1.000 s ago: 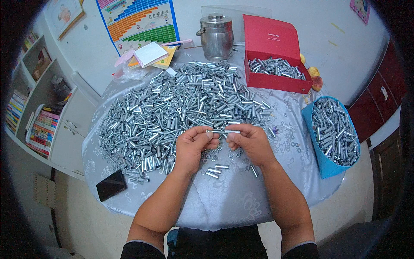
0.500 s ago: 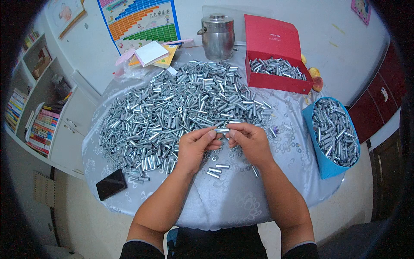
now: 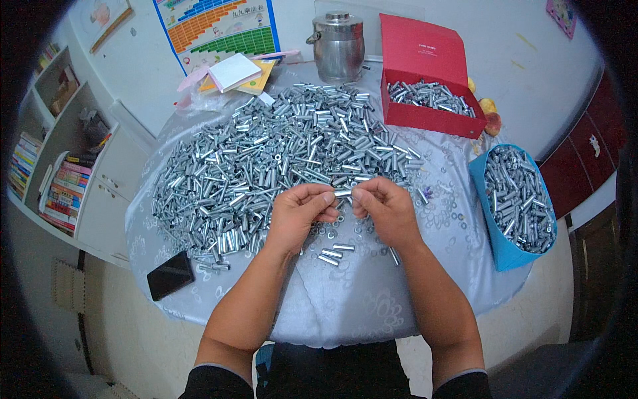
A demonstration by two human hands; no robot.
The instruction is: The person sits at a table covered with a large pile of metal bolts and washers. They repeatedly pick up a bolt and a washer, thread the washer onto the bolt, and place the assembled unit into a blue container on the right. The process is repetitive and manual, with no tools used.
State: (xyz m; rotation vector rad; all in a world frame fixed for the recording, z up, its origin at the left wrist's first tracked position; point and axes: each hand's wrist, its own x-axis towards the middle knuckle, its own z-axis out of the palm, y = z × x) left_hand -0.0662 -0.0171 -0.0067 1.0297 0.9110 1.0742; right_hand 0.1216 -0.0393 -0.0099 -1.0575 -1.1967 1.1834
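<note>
Fingers [image 3: 327,197] of left hand [image 3: 302,213] and right hand [image 3: 385,209] clamp one short metal sleeve [image 3: 343,193], held above the desk [image 3: 345,299], just nearer than the sleeve pile [image 3: 279,159]. Risk, as judged: a slack pinch drops it among loose washers [image 3: 372,233] beneath.

A heap of metal tubes [image 3: 279,159] covers the middle and left of the counter [image 3: 345,299]. Behind it stands a pot [image 3: 339,46], with a box [image 3: 432,100] of tubes to its right and a notepad [image 3: 234,71] to its left. A bin [image 3: 515,203] of tubes sits at the right edge. A phone [image 3: 170,274] lies at the near left edge. The hands [image 3: 345,209] meet in front of the heap.
</note>
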